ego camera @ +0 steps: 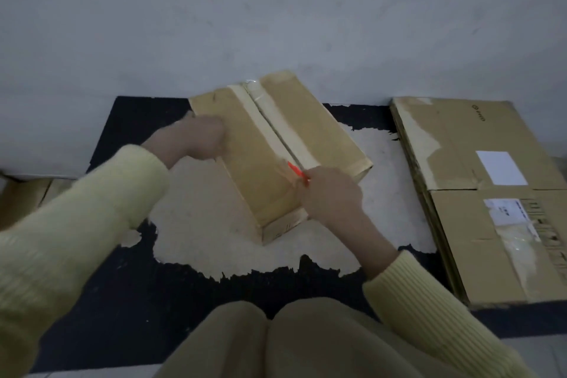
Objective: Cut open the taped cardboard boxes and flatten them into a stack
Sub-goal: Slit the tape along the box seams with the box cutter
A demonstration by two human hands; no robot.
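Note:
A taped cardboard box [264, 147] lies slanted on a worn black mat [122, 285], its pale tape seam [270, 123] running down the middle of the top. My right hand [329, 193] grips a small red cutter [298, 172] whose tip sits at the seam near the box's near end. My left hand [202, 136] holds the box's left edge with curled fingers; it is blurred. A stack of flattened cardboard boxes [491, 193] lies to the right.
A grey wall [276, 9] rises right behind the box. My knees [276, 341] are at the bottom centre, on the mat's near edge. More cardboard [27, 196] shows at the far left, partly behind my sleeve.

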